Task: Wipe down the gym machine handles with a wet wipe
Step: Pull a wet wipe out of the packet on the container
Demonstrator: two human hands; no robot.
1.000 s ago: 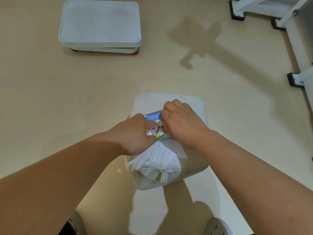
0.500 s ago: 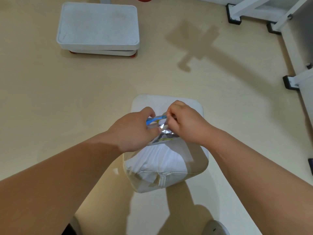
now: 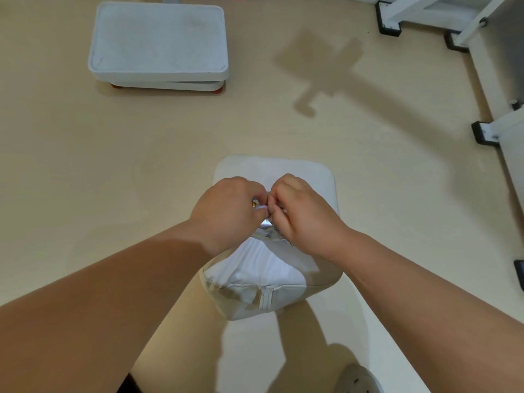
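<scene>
While the person looked down, one grey shoe [image 3: 357, 378] showed at the very bottom, closest of all. Two bare arms reached forward from the lower corners and met over one white padded seat [image 3: 272, 279]. The seat ran long from near to far, with a stitched seam on its near end.

Over the middle of the seat were two hands, side by side and touching. The left hand [image 3: 226, 214] had its fingers curled in, and it pinched the top edge of one small wet wipe packet [image 3: 266, 232]. The right hand [image 3: 306, 219] was curled too, and it pinched the same edge from the other side. The packet sat between the two hands, right over the seat, and it was not clear if it touched the seat. Most of it was hidden, so its long side was hard to tell. The bit that showed ran from the fingertips down toward the person, with shiny silver facing up.

Past the seat lay a smooth, pale beige floor [image 3: 113, 165]. One dark shadow [image 3: 320, 61] shaped a bit like a cross fell on it, off to the right. Farther off on the left sat one flat white step board [image 3: 158, 41] on small reddish feet, and two of those showed. At the far right stood the white bars of a gym frame [image 3: 408, 9], with three black feet [image 3: 389, 24] on the floor.
</scene>
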